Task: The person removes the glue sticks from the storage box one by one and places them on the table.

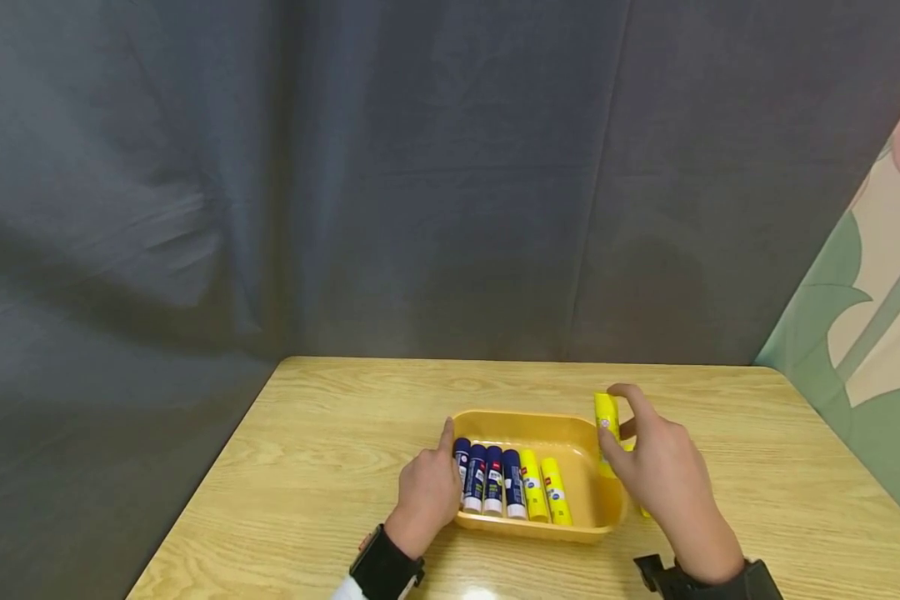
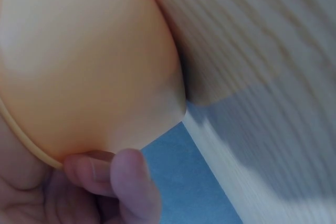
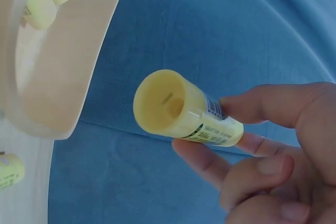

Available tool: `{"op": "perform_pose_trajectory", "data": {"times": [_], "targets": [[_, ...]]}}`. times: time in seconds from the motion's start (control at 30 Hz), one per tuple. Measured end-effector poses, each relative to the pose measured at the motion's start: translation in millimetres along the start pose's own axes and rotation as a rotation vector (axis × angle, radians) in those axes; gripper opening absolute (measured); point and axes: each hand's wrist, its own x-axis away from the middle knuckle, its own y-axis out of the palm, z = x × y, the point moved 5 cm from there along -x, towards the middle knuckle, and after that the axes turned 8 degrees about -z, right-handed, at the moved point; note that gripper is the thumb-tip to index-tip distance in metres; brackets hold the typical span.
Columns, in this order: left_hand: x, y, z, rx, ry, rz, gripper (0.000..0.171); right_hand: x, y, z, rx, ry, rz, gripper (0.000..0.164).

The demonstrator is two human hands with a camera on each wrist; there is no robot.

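While the left hand point(image 1: 429, 487) grips the left rim of the yellow plastic tray point(image 1: 585, 487), the right hand point(image 1: 663, 467) pinches a yellow glue stick point(image 1: 605, 409) between thumb and fingers, lower right of the head view; its long axis near vertical in frame, the stick overlaps the tray's right end, right of two lying yellow sticks point(image 1: 556, 492).

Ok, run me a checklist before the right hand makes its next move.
1. Grip: ok, the right hand pinches a yellow glue stick.
2. Tray steadied: ok, the left hand holds its left end.
3. Room inside: ok, bare floor at the right.
4. Blue glue sticks: ok, four lying side by side.
5. All yellow sticks inside: not ok, another lies on the table.
6. Held stick's cap secure: cannot tell.
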Motion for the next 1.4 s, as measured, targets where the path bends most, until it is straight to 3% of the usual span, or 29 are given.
{"op": "perform_pose_trajectory", "data": {"times": [0.63,1.4], "targets": [[-1.7,-1.5,0.0,0.011,0.000,-0.014,0.056,-11,1,50,-0.017,0.233,-0.299,0.056],[-1.3,-0.1,0.8,0.022,-0.021,-0.034,0.056,-16,21,99,0.004,0.369,-0.469,0.055]]}}
